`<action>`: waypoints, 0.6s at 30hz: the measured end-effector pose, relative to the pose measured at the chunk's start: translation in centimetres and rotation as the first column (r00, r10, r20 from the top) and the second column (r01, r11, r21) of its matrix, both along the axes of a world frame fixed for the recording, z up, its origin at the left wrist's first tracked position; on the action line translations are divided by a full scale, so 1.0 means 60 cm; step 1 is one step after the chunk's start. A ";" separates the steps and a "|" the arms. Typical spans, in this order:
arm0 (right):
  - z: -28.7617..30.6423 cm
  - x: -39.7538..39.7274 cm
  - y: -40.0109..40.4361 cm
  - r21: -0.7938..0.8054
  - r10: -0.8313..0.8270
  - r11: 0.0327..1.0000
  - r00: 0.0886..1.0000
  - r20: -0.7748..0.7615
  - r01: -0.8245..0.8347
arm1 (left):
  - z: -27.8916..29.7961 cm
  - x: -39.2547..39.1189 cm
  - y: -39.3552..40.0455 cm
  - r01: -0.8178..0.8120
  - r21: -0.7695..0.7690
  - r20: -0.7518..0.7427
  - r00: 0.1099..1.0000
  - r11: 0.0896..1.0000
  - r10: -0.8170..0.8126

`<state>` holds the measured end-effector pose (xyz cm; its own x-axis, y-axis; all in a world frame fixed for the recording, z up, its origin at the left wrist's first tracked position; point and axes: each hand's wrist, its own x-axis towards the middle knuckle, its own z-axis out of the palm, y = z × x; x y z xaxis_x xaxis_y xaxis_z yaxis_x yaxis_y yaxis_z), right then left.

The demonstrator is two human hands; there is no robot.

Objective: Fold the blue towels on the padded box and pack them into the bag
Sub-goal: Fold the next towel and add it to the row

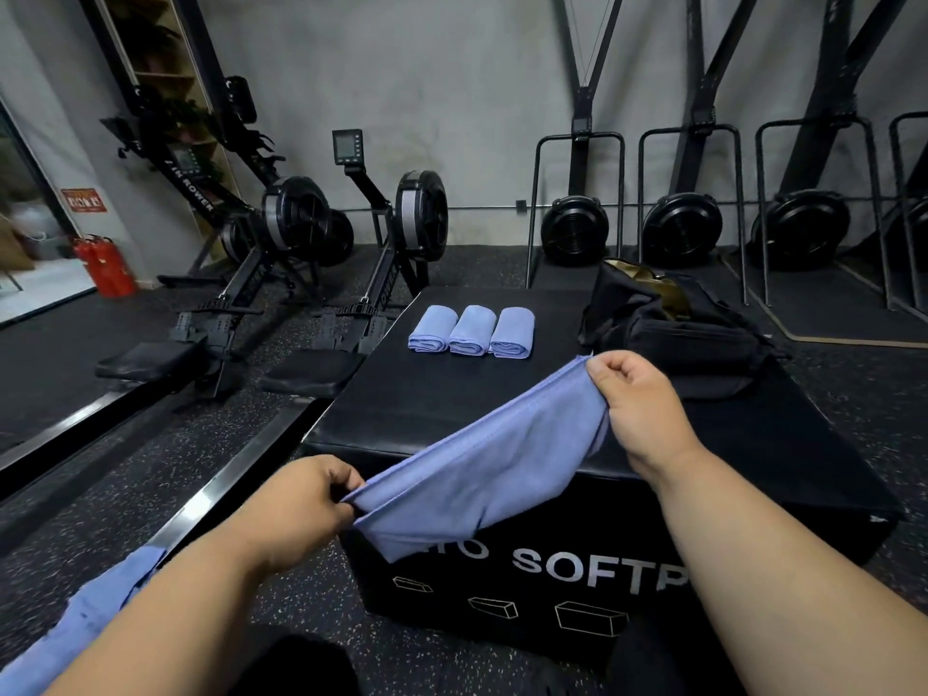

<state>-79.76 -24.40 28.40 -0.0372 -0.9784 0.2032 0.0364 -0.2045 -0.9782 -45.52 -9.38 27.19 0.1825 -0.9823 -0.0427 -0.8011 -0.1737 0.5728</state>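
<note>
A bunch of blue cloth [85, 625] lies nearest, at the lower left beside the left forearm, cut off by the frame edge so its shape cannot be made out. The left hand [301, 509] is curled tight, pinching one end of an open blue towel [482, 474] between thumb and fingers, low in front of the padded box's [417, 399] near left corner. The towel is a soft, matte, periwinkle cloth with a stitched hem along its upper edge; it stretches upward to the right, sagging in the middle and draping over the box's near edge, where it covers the first letters of the white print on the front face. The right hand [638, 404] grips the other end, fingers closed round the bunched corner, raised above the box top near its middle. Toward the far left edge of the top, three folded towels [472, 331] lie side by side, touching. At the far right corner sits the black bag [668, 324], slumped and open, its inside hard to see.
</note>
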 end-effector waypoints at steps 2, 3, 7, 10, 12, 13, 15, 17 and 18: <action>-0.022 0.000 -0.001 0.044 0.005 0.999 1.000 -0.002 -0.005 | 0.012 -0.001 0.003 -0.003 -0.012 0.118 0.993 1.000 0.004; -0.028 0.001 0.000 0.061 0.012 0.998 1.000 0.017 -0.013 | 0.016 -0.001 0.005 -0.009 -0.009 0.139 0.990 1.000 0.010; -0.033 -0.001 -0.001 0.099 0.044 0.994 0.997 0.064 -0.050 | 0.029 0.001 0.012 0.012 0.075 0.150 0.988 0.997 -0.023; -0.026 -0.006 0.005 0.068 0.067 0.995 0.997 0.044 -0.070 | 0.040 0.013 0.013 0.020 0.093 0.094 0.995 0.995 -0.029; -0.027 -0.004 0.008 0.072 0.074 0.995 0.994 -0.078 -0.068 | 0.039 0.025 0.008 0.017 0.145 0.131 0.991 0.989 -0.036; -0.030 -0.001 0.011 0.077 0.082 0.994 0.988 -0.127 -0.073 | 0.037 0.024 0.010 0.020 0.164 0.119 0.992 0.986 -0.040; -0.030 0.005 0.015 0.057 0.082 0.995 0.989 -0.121 -0.076 | 0.034 0.025 0.013 0.005 0.113 -0.046 0.999 0.994 0.001; -0.026 0.000 0.014 0.027 0.039 0.999 0.993 -0.113 -0.036 | 0.038 0.023 0.016 -0.049 0.014 -0.298 0.953 0.999 0.051; -0.026 -0.004 0.016 0.016 0.030 0.999 0.992 -0.123 -0.028 | 0.040 0.020 0.020 -0.068 -0.027 -0.405 0.913 0.997 0.051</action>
